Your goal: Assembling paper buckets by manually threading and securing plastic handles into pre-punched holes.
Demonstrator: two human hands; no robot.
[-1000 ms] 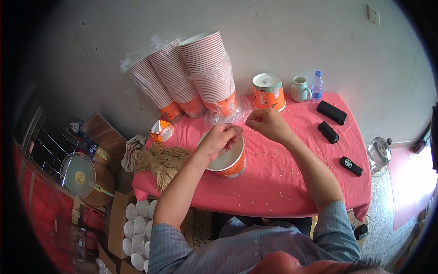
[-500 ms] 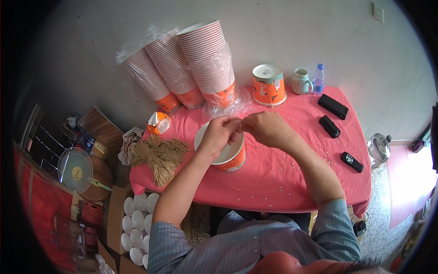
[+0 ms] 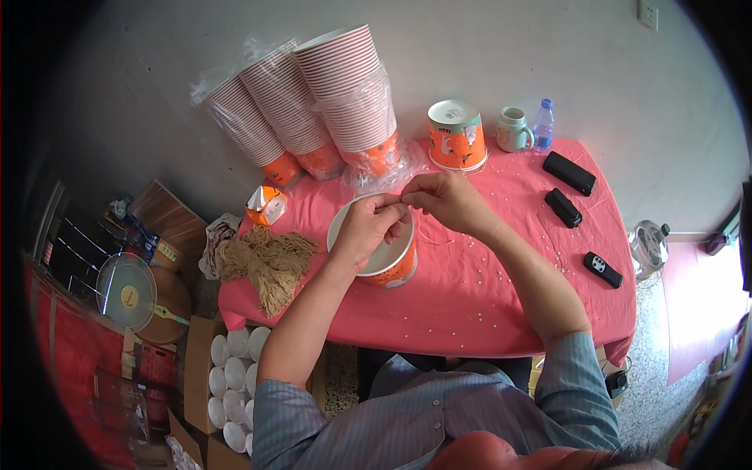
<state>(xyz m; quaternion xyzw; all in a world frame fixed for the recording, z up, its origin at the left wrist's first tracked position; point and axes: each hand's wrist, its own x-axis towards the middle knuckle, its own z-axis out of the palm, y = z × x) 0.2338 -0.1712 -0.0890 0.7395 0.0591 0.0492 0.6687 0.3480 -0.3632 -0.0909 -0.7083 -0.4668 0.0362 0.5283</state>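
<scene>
My left hand [image 3: 368, 233] is over an orange-and-white paper bucket [image 3: 395, 274], its thumb and forefinger pinched together. Beside it, my right hand [image 3: 448, 202] is closed too, and the fingertips of both hands meet above the bucket's far right rim. A thin pale string [image 3: 433, 240] trails from under the fingers onto the cloth; the piece at the fingertips is too small to see clearly. Upright on the table, the bucket is partly covered by my left hand and wrist. A bundle of tan strings [image 3: 270, 266] lies left of it.
Tall stacks of paper buckets [image 3: 345, 86] in plastic wrap lean at the back left. An upturned bucket [image 3: 457, 145], a mug [image 3: 513, 131] and a bottle [image 3: 544, 125] stand at the back. Black devices [image 3: 569, 173] lie right; small white beads dot the pink cloth [image 3: 470, 313].
My right hand has risen slightly and moved left, its fingers now pinching at my left fingertips. The whole view has shifted a little; the bucket stays under my hands.
</scene>
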